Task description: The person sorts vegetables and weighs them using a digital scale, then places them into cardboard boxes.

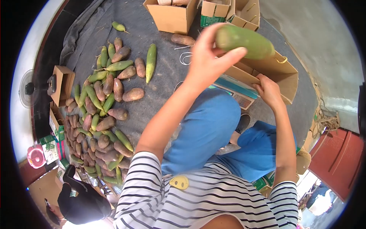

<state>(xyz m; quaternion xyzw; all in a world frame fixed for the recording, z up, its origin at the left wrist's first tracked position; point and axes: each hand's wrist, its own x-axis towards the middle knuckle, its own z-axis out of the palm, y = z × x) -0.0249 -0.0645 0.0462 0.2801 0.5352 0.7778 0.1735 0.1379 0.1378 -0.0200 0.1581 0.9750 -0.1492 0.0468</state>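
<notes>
My left hand (pixel 211 57) is wrapped around a thick green radish (pixel 249 42), slightly blurred, held up above an open cardboard box (pixel 286 76). The radish hides part of the box. My right hand (pixel 268 89) grips the near edge of that box, fingers bent over the cardboard. Under the box's near side shows a teal device with a panel (pixel 242 101), which looks like a weighing scale. A single green radish (pixel 151 63) lies on the dark ground sheet, left of my left forearm.
A large pile of green radishes and brownish-red roots (pixel 103 147) covers the left side. More cardboard boxes (pixel 173 17) stand at the far side. A white cord (pixel 185 58) lies on the sheet (pixel 164 99). Another person in dark clothes (pixel 82 202) is at the lower left.
</notes>
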